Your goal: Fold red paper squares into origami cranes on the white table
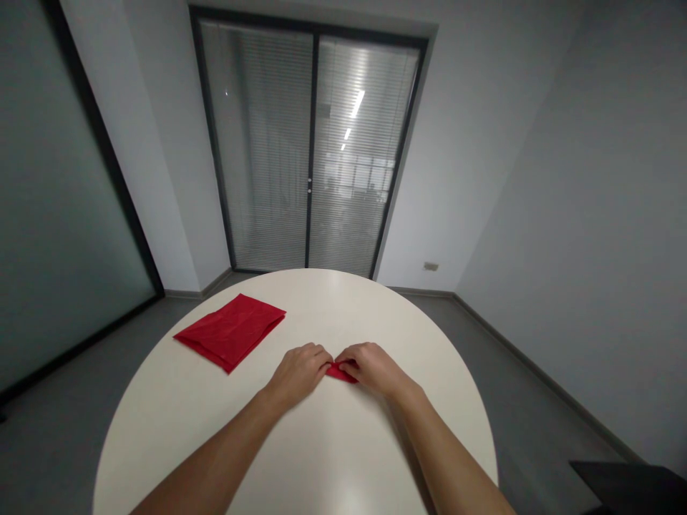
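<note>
Between my two hands lies a small folded red piece [343,373], thin like paper or plastic film, on the white table. My left hand [302,370] has its fingers curled down at the left end of the piece. At its right end, my right hand [370,366] pinches the red material between thumb and fingers. The fingertips of both hands nearly meet at the top edge and hide part of it. Further off to the left, a larger folded red sheet [232,330] lies flat, with creases and slightly open layers along its near edges.
The round white table [333,307] reaches away from me, its curved edge showing on the far side and both flanks. Beyond it stand a glazed partition with blinds [268,157] and grey walls. A dark object [633,486] sits at the lower right, off the table.
</note>
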The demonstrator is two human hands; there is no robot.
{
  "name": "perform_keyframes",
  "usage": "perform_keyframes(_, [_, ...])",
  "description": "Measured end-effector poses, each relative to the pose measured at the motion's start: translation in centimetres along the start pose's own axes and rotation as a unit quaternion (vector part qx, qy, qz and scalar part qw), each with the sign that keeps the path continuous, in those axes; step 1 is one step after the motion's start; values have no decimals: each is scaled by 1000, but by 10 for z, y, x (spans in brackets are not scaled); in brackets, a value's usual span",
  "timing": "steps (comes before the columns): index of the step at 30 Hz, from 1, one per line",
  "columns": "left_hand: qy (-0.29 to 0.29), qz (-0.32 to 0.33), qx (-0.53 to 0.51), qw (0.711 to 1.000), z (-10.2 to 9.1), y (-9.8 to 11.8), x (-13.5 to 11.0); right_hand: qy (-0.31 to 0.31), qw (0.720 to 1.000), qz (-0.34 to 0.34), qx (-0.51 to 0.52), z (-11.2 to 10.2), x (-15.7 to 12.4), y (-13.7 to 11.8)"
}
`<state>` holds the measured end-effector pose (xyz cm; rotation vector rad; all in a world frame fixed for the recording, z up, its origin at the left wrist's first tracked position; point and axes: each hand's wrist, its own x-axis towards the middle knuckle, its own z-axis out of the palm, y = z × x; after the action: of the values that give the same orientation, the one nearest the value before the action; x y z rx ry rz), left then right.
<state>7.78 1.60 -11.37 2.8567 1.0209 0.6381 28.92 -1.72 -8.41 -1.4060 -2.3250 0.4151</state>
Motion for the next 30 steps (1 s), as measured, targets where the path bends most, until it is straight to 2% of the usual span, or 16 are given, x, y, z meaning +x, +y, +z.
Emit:
perform_keyframes(6, [10, -35, 22, 999, -2, 0, 2, 33, 999, 32, 26, 2, -3, 3])
perform_keyframes(17, [19, -47, 17, 999, 0, 2, 1, 57, 996, 56, 43, 11, -3, 15])
perform_keyframes(22, [29, -85, -18, 996, 1, 2, 1, 21, 997, 42, 62, 6, -6, 11])
perform_keyframes(27, [47, -122, -88, 987, 1, 3, -1, 48, 995, 23, 86, 5, -6, 10])
perform_keyframes(30, [50, -144, -132, 980, 2, 0, -3, 40, 996, 22, 80, 6, -6, 9])
